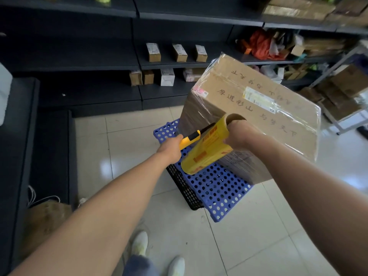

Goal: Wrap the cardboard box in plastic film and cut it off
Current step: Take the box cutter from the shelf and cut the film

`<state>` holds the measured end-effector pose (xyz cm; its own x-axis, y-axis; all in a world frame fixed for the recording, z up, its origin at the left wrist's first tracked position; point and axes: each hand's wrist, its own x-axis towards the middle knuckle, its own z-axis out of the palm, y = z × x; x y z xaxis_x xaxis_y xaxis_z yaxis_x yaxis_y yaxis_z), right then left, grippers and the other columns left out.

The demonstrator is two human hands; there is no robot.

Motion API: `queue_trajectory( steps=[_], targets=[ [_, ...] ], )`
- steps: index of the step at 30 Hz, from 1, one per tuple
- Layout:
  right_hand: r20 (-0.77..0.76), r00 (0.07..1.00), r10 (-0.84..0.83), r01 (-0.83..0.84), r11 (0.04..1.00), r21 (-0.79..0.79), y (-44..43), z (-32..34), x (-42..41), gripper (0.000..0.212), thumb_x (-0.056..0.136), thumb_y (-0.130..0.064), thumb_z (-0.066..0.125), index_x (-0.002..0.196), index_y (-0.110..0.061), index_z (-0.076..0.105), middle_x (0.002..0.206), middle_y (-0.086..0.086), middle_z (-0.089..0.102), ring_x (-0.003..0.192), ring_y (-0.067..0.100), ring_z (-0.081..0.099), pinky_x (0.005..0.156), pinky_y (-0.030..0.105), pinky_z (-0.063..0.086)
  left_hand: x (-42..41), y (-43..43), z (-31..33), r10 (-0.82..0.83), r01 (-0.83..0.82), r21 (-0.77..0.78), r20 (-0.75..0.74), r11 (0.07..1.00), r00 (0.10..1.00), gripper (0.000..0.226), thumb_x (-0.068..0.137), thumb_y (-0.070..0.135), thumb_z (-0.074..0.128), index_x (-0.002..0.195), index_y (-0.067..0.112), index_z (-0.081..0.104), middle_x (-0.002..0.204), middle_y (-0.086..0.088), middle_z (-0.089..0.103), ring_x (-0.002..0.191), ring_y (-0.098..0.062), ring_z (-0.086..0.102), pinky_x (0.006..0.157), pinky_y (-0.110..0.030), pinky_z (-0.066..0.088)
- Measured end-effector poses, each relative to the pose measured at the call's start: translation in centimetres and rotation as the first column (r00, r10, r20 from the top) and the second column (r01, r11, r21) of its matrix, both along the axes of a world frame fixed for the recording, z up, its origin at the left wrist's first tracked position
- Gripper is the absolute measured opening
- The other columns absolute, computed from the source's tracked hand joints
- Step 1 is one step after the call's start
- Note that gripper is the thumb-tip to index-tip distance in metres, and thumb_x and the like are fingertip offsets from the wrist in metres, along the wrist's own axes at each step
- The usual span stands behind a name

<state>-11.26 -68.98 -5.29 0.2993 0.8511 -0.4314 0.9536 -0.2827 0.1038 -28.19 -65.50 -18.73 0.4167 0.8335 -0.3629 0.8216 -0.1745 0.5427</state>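
A large cardboard box (258, 100) with printed characters stands wrapped in clear plastic film on a blue perforated pallet (211, 186). My right hand (239, 136) grips the yellow roll of film (207, 148) close against the box's near side. My left hand (171, 148) holds a yellow and black utility knife (191, 137), its front end pointing at the film between roll and box. The blade tip is hidden behind the roll.
A black mesh crate (185, 188) sits under the pallet. Dark shelving (139, 64) with small boxes runs along the back. A metal rack (342, 108) with cartons stands at the right. My feet (139, 244) are on the pale tiled floor.
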Motion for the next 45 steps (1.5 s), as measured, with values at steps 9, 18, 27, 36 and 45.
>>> queue_trajectory(
  steps=[9,18,27,36,45],
  targets=[
    [-0.01,0.999,-0.043,0.043,0.999,-0.024,0.3,-0.2,1.0,0.024,0.091,-0.019,0.056,0.108,-0.003,0.06,0.093,0.007,0.06,0.088,0.026,0.06,0.074,0.033,0.052,0.4,1.1,-3.0,0.002,-0.007,-0.068,-0.07,0.998,0.998,0.056,0.089,-0.003,0.047,0.142,0.014,0.037,0.134,-0.017,0.047,0.118,-0.034,0.051,0.093,-0.038,0.046],
    [-0.019,0.995,-0.094,0.095,0.993,0.068,0.2,-0.6,1.1,0.005,0.088,-0.012,0.058,0.092,-0.012,0.057,0.077,0.001,0.055,0.075,0.022,0.058,0.058,0.029,0.047,-2.5,0.1,-6.0,0.103,-0.112,-0.143,-0.071,0.983,0.992,0.041,0.086,-0.002,0.046,0.125,0.01,0.048,0.119,-0.018,0.055,0.104,-0.036,0.056,0.081,-0.037,0.047],
    [-0.031,0.982,-0.184,0.186,0.979,0.079,0.3,-0.1,0.1,0.008,0.087,-0.01,0.054,0.079,-0.012,0.054,0.075,0.003,0.056,0.069,0.021,0.057,0.051,0.027,0.045,-0.9,0.9,-6.8,-0.009,0.003,-0.094,-0.067,0.996,0.998,0.046,0.089,-0.003,0.042,0.133,0.01,0.041,0.121,-0.02,0.052,0.106,-0.037,0.055,0.083,-0.04,0.046],
    [-0.091,0.947,-0.308,0.321,0.906,0.275,-0.4,-2.4,-1.1,0.041,0.085,-0.056,0.056,0.075,-0.016,0.053,0.066,0.0,0.059,0.071,0.023,0.063,0.089,0.046,0.05,0.0,1.2,-11.4,-0.065,0.039,-0.166,-0.151,0.985,0.986,0.045,0.089,-0.001,0.046,0.133,0.009,0.039,0.125,-0.018,0.052,0.11,-0.035,0.055,0.088,-0.039,0.048],
    [-0.09,0.932,-0.351,0.362,0.891,0.274,1.2,-2.1,-1.1,0.015,0.084,-0.021,0.066,0.078,-0.012,0.056,0.073,0.002,0.059,0.066,0.021,0.06,0.053,0.03,0.049,-1.7,3.1,-13.9,-0.083,0.035,-0.23,-0.2,0.973,0.976,0.06,0.085,-0.002,0.048,0.141,0.017,0.036,0.125,-0.013,0.053,0.111,-0.031,0.055,0.088,-0.036,0.049]
  ],
)
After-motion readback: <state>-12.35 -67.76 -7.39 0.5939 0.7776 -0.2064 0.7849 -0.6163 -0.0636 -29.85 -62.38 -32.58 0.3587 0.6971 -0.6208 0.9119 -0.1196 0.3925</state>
